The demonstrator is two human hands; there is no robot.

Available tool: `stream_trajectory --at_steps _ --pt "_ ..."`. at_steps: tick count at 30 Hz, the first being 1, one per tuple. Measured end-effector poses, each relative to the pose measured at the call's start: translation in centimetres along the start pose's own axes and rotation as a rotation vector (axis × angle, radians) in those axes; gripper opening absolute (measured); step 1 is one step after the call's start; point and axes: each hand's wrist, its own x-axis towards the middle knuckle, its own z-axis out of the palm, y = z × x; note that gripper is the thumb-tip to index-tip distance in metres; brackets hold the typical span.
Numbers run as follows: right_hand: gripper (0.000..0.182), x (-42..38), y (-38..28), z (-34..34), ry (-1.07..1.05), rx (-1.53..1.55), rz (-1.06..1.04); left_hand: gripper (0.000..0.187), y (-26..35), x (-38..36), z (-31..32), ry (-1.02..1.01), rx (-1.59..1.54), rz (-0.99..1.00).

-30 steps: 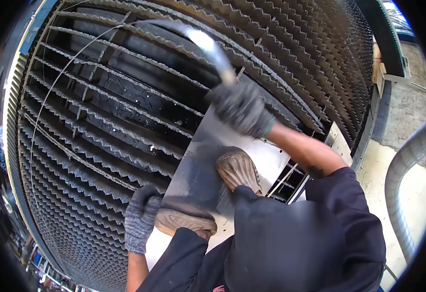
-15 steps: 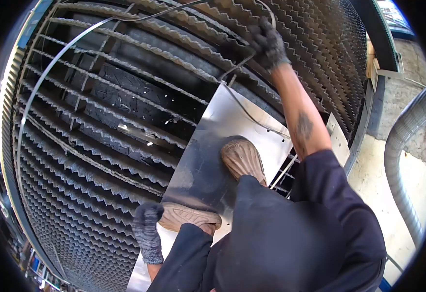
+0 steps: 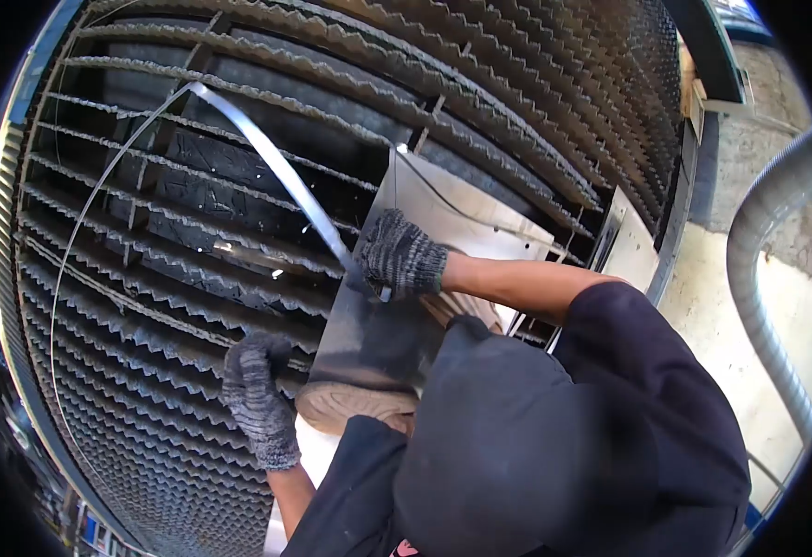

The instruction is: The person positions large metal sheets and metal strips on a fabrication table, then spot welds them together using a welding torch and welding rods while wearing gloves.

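Note:
My right hand [image 3: 401, 255], in a grey knitted glove, is closed around one end of a thin, shiny metal strip [image 3: 276, 162]. The strip rises from my fist, bends sharply and curves back down over the slats at the left. Beneath that hand lies a bare metal sheet [image 3: 360, 339], partly covered by my shoes. My left hand [image 3: 259, 395], gloved alike, hovers over the serrated slats beside the toe of my brown shoe [image 3: 346, 408]. Its fingers are loosely curved, with nothing visible in them.
Serrated metal slats [image 3: 155, 343] form a grate all round, with deep gaps and scraps lying below. Another narrow metal piece [image 3: 629, 241] lies right of the sheet. A ribbed grey hose [image 3: 749, 269] curves along the floor outside the frame. A person's dark cap [image 3: 489, 446] blocks the lower middle.
My right hand has come down from the far slats to above the sheet, bringing the strip's end with it; the strip now bends sharply. My left hand has moved slightly up and left.

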Motion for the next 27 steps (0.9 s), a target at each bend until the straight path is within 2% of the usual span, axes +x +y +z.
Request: stream_trajectory --at_steps 1,2,4,5,7,9,11,12,14,15,17,20,21,22,23,25,26,27 --pt "0.016 -0.4 0.7 -2.4 -0.079 0.244 -0.091 0.03 -0.6 0.4 -0.4 -0.084 0.137 0.064" --pt "0.016 -1.3 1.9 -3.7 -0.088 0.229 -0.112 0.03 -1.2 0.5 -0.1 -0.065 0.118 0.068" --pt "0.008 -3.2 4.3 -5.6 0.275 0.603 0.073 0.028 -2.0 0.4 0.1 -0.074 0.102 -0.087" --pt "0.011 -4.0 6.1 -6.7 0.428 0.683 0.102 0.026 -2.7 0.5 0.1 -0.008 0.072 -0.122" --pt "0.018 -4.5 9.2 -7.9 0.608 0.597 0.384 0.026 -4.0 0.6 -0.8 0.046 0.066 -0.161" --pt "0.026 -2.4 14.7 -8.9 0.868 -0.039 0.527 0.024 -5.4 0.3 -2.6 0.123 0.043 -0.225" --pt "0.034 1.4 22.9 -7.6 1.137 -0.035 0.588 0.023 -4.5 -0.5 -2.7 0.192 0.008 -0.241" --pt "0.038 3.1 26.4 -6.0 1.169 0.438 0.739 0.022 -4.3 -0.8 -2.7 0.267 -0.061 -0.244" --pt "0.043 4.6 31.3 -3.0 0.646 0.01 1.015 0.023 -5.7 -1.0 -4.1 0.227 -0.07 -0.228" --pt "0.043 5.2 32.3 -1.5 0.644 0.006 1.024 0.025 -6.0 -1.3 -4.7 0.227 -0.078 -0.222" --pt "0.041 6.2 32.4 -0.2 0.585 -0.01 1.221 0.027 -6.7 -1.7 -5.0 0.283 -0.163 -0.239" --pt "0.045 5.3 30.7 -3.5 0.672 0.083 1.112 0.026 -5.1 -1.9 -2.7 0.241 -0.37 -0.17" --pt "0.038 4.9 30.9 -3.1 0.799 0.052 1.03 0.026 -4.7 -2.1 -3.1 0.133 -0.353 -0.145" --pt "0.034 4.4 27.5 -5.5 0.878 0.993 0.734 0.026 -4.8 -2.0 -3.6 0.137 -0.363 -0.125" --pt "0.031 4.0 23.9 -8.1 0.915 1.897 0.616 0.027 -5.0 -2.0 -4.2 0.095 -0.212 -0.106" --pt "0.034 1.0 17.9 -10.1 0.817 1.609 0.548 0.03 -4.7 -2.1 -4.7 0.031 0.054 -0.107" --pt "0.036 -0.5 15.2 -9.8 0.757 1.438 0.503 0.03 -4.5 -2.0 -4.8 0.022 0.066 -0.121" --pt "0.034 -1.6 11.0 -10.0 0.576 1.284 0.427 0.029 -4.4 -2.0 -4.8 0.024 0.01 -0.109"
